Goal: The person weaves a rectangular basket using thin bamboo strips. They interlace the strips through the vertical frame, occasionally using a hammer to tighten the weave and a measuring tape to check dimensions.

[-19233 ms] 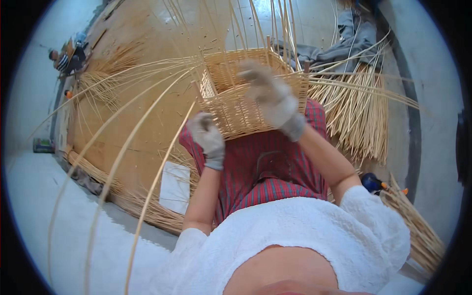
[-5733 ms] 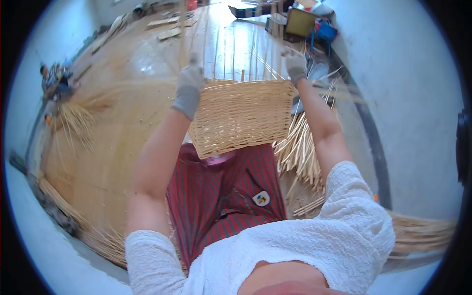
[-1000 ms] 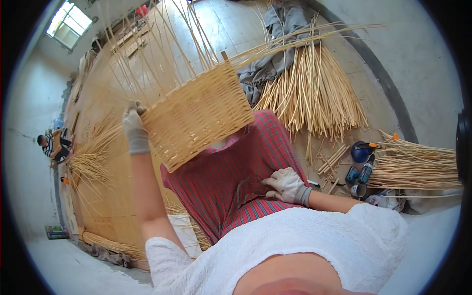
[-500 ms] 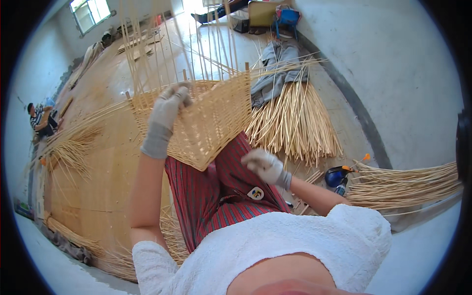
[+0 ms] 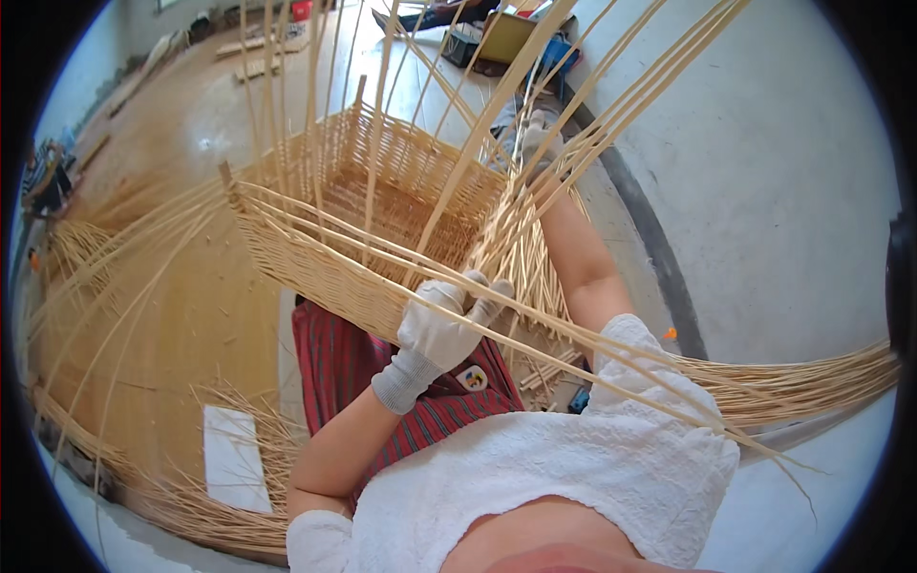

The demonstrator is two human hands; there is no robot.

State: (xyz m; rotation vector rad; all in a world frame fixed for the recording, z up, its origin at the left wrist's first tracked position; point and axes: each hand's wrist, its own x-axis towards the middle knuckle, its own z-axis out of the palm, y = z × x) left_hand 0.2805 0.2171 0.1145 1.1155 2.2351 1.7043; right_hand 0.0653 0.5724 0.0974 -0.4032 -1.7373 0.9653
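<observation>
A rectangular woven wicker basket (image 5: 287,263), tilted above my lap on red striped cloth (image 5: 325,344), has long pale strands (image 5: 659,57) rising and fanning from its sides. At its near right corner my gloved left hand (image 5: 468,310) grips the rim and strands, fingers curled round them. My gloved right hand (image 5: 537,138) reaches up beyond the basket's right side, among the upright strands, its fingers closed on them and partly hidden by them.
Loose cane bundles (image 5: 793,382) lie at right, below and left. A white board (image 5: 234,458) rests at lower left. Another person (image 5: 43,181) sits at far left; someone's legs (image 5: 420,19) show at the back beside a yellow object (image 5: 506,38) and blue stool (image 5: 559,57).
The basket has turned so its open top and inside show. My left hand has moved down and right to the near corner; my right hand has risen from my lap into the strands.
</observation>
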